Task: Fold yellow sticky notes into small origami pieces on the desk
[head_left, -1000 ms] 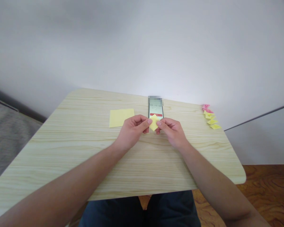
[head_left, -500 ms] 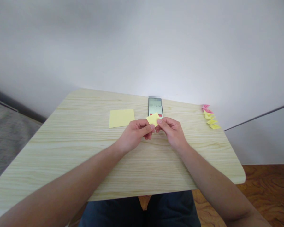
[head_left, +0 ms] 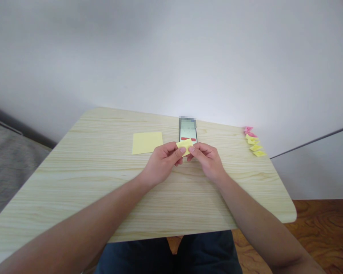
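One left hand (head_left: 161, 161) and one right hand (head_left: 208, 158) pinch a small yellow paper (head_left: 185, 143) by its two sides, above the table (head_left: 171, 205) and by the near end of the phone (head_left: 188, 134). Holding both sides probably keeps it steady. The phone likely sits close to be easy to see. The paper looks folded, with a straight top edge.

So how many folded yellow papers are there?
4: one paper between the left hand and right hand; then, along the table's right edge, a far one, a middle one and a near one. Overlaps may hide more.
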`<state>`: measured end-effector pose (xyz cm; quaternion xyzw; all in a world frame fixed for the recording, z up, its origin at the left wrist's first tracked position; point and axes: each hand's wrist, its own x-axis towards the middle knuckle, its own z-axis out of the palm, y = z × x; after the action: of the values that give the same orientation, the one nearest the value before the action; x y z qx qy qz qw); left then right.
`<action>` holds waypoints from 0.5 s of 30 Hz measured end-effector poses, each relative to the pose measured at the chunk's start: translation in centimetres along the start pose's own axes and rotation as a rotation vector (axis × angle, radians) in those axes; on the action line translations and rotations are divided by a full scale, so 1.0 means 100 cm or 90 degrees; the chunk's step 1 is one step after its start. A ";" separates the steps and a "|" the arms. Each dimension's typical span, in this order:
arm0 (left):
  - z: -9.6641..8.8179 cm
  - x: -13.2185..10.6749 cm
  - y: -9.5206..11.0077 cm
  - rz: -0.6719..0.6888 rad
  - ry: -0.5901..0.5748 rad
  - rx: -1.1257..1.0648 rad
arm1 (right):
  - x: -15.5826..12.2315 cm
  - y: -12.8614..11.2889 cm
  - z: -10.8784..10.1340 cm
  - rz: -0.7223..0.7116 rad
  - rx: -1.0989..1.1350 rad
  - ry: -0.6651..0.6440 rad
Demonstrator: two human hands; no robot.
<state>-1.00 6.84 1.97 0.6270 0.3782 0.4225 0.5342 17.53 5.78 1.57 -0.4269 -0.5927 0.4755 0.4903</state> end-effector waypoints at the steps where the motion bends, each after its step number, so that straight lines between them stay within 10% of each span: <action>1: -0.001 -0.001 0.000 0.001 -0.008 0.022 | 0.000 -0.001 0.001 0.001 0.014 0.004; 15: -0.002 -0.004 -0.004 0.007 -0.052 0.041 | -0.003 -0.005 0.004 -0.058 -0.060 0.077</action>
<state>-1.29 6.61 1.53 0.6626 0.3657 0.3873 0.5265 17.20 5.35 2.02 -0.4498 -0.6024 0.3979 0.5258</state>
